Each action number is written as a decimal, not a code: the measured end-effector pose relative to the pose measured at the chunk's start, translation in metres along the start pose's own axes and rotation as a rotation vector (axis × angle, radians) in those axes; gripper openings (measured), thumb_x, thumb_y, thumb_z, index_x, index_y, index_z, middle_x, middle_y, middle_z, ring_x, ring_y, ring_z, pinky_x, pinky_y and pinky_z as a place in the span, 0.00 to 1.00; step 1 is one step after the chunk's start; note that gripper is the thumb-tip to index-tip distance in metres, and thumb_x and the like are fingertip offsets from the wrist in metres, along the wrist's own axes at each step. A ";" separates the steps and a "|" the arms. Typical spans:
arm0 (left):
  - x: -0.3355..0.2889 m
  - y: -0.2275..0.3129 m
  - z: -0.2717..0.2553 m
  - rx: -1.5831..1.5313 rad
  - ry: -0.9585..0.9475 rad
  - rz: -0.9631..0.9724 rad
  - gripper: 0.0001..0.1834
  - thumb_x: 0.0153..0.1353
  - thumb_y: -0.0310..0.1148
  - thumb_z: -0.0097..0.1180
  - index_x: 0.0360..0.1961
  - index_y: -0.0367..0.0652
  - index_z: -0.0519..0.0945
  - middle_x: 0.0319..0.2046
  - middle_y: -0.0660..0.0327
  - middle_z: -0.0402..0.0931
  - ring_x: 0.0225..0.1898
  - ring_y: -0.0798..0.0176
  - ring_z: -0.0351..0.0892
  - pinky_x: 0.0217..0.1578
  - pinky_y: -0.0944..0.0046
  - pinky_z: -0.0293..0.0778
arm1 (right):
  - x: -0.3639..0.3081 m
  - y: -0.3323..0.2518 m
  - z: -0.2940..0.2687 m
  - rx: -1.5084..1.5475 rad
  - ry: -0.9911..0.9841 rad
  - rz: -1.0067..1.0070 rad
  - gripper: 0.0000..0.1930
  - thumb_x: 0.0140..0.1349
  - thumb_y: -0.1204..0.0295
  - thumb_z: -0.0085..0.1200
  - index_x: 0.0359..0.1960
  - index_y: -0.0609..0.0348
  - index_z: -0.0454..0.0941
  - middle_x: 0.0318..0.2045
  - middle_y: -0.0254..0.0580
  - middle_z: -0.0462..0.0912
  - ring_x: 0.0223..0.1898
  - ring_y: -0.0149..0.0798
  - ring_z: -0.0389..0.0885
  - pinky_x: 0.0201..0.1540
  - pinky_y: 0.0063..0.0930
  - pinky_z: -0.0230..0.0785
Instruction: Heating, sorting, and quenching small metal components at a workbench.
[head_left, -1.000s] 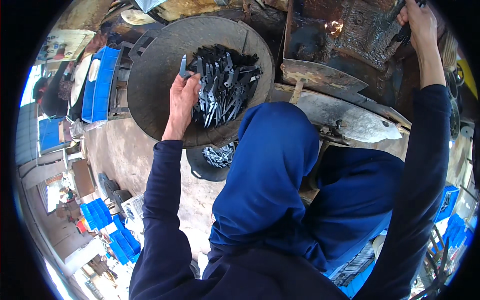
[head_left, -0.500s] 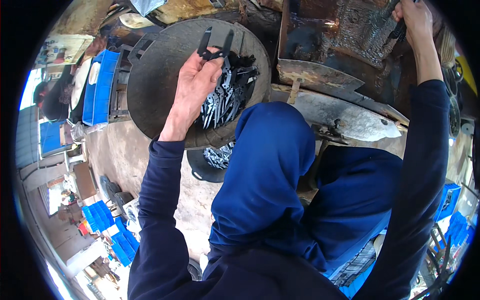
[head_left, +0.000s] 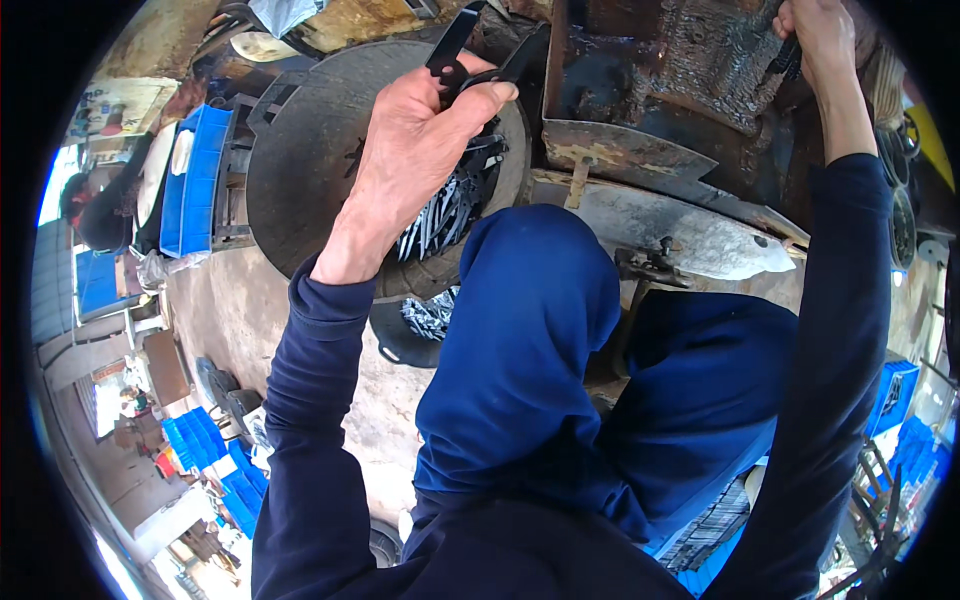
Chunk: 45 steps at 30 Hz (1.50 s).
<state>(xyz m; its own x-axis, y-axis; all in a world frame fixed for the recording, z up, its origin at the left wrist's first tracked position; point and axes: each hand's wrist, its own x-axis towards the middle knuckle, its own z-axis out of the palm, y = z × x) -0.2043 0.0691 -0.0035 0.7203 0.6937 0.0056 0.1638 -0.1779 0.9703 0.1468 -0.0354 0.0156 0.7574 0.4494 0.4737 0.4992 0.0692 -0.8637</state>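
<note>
My left hand (head_left: 420,135) is closed on a dark metal V-shaped piece (head_left: 455,42), whose two flat, blade-like arms point up and away from me. It is held above a wide round grey basin (head_left: 300,170). Inside the basin lies a heap of slim black and silvery metal pieces (head_left: 440,220), partly hidden behind my wrist. At the upper right, my right hand (head_left: 822,40) curls around something dark (head_left: 788,58) over the brown, wet-looking metal trough (head_left: 700,75). The picture's upper edge cuts off part of that hand, so what it grips cannot be made out.
A rusty metal plate (head_left: 630,150) edges the trough, with a pale board (head_left: 700,235) below it. Under the basin stands a dark tub (head_left: 395,335) of silvery pieces. Blue crates (head_left: 195,180) are at the left; another person (head_left: 105,215) is in the left background.
My left hand has moved up and to the right with the V-shaped piece, which now tilts rightward. My right hand has shifted slightly left and up, still over the trough.
</note>
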 end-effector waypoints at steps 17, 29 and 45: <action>0.051 0.088 0.076 -0.067 -0.300 0.108 0.11 0.69 0.32 0.57 0.43 0.33 0.75 0.24 0.68 0.70 0.25 0.74 0.68 0.25 0.69 0.65 | 0.011 0.007 -0.003 -0.019 0.000 0.096 0.14 0.70 0.64 0.60 0.32 0.62 0.79 0.16 0.33 0.73 0.10 0.28 0.66 0.14 0.27 0.59; 0.101 0.083 0.189 -0.051 -0.021 0.189 0.29 0.51 0.46 0.67 0.43 0.28 0.82 0.38 0.42 0.85 0.43 0.43 0.86 0.47 0.54 0.81 | 0.031 0.029 -0.007 -0.093 0.034 0.018 0.13 0.66 0.62 0.66 0.34 0.60 0.83 0.23 0.33 0.81 0.24 0.28 0.77 0.26 0.26 0.67; 0.094 0.067 0.173 0.142 -0.004 0.261 0.20 0.55 0.41 0.58 0.29 0.30 0.85 0.23 0.38 0.81 0.30 0.39 0.86 0.38 0.48 0.82 | 0.037 0.030 -0.016 -0.247 -0.130 0.038 0.19 0.67 0.52 0.61 0.41 0.56 0.90 0.14 0.30 0.73 0.18 0.26 0.70 0.23 0.25 0.61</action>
<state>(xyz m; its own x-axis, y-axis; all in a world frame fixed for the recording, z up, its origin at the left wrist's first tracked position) -0.0091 0.0010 0.0196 0.7530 0.6091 0.2489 0.0653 -0.4455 0.8929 0.1968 -0.0310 0.0105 0.7254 0.5587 0.4020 0.5710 -0.1624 -0.8047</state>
